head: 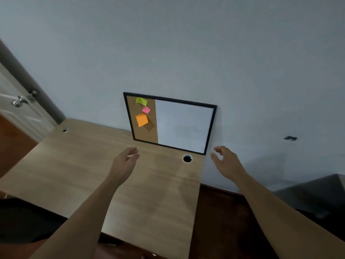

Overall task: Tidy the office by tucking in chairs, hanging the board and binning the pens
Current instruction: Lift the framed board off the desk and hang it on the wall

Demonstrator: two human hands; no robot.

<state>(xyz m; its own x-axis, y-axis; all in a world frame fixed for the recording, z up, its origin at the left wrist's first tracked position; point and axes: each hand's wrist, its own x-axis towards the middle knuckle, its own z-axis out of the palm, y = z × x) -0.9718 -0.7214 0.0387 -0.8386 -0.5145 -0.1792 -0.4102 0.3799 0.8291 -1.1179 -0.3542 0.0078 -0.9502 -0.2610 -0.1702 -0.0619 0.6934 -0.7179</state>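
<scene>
Left hand and right hand hover empty, fingers loose, at the board's lower corners. Below-left of it, a cropped dark shape, perhaps a chair.

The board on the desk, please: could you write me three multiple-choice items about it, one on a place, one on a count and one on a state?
1. Where on the board is the cork panel, as the head view shows it?
A. on its left part
B. on its right part
C. along its top

2. How many sticky notes are on the cork panel?
A. one
B. three
C. five

3. How does the board stand?
A. lying flat, face down
B. lifted into the air
C. upright on the desk, leaning against the wall

Answers:
1. A, the cork sits to the left of the white writing surface.
2. B, one green, one pink and one orange note show.
3. C, its lower edge rests on the desk and its top meets the wall.
</scene>
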